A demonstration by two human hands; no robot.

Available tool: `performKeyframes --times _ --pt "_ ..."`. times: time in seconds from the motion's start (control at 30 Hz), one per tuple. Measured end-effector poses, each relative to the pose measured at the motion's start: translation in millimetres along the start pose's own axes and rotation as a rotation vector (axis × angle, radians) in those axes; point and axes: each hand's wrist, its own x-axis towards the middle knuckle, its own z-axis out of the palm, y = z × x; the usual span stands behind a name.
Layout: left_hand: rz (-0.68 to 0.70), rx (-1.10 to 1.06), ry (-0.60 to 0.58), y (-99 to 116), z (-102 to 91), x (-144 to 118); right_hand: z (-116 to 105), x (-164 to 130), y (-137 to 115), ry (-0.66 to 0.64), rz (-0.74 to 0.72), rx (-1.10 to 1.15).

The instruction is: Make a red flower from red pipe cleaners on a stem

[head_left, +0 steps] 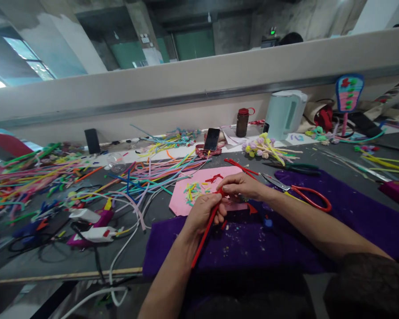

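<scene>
A red pipe cleaner (205,238) runs down past the wrist from between my hands. My left hand (204,210) is closed around it. The fingertips of my right hand (237,185) pinch the red pipe cleaner's upper end, where the two hands meet; the exact shape there is hidden. Just beyond lies a pink sheet (181,197) holding short yellow and green cut pieces (193,193) and red bits (214,178). Under my hands spreads a purple cloth (173,239), dotted with small scraps.
Red-handled scissors (310,197) and dark-handled pliers (301,168) lie at right. Many coloured pipe cleaners (96,177) cover the left side. Power strips with a white charger (99,234) and cables sit front left. A phone (212,139), bottle (242,122) and kettle (284,115) stand at the back.
</scene>
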Motion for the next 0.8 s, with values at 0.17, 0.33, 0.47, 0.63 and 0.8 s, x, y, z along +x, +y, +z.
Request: performKeyframes --times 0.17,0.33,0.47,0.63,0.8 --pt "-0.054 -0.022 -0.002 0.6 -5.5 2.8 -2.5 1.0 4.7 0.052 0.056 0.015" --pt "-0.02 0.108 0.03 -0.5 -4.0 1.5 -1.1 2.0 8.9 0.036 0.094 0.026" --pt "-0.006 0.137 0.076 -2.9 0.0 -0.1 2.5 3.0 9.9 0.028 0.104 -0.005" --pt "0.017 0.146 0.124 -2.6 0.9 0.1 6.1 1.9 4.1 0.052 0.107 -0.076" --pt "0.058 0.089 0.16 0.5 -0.7 0.0 7.2 0.0 -1.2 0.101 0.118 -0.049"
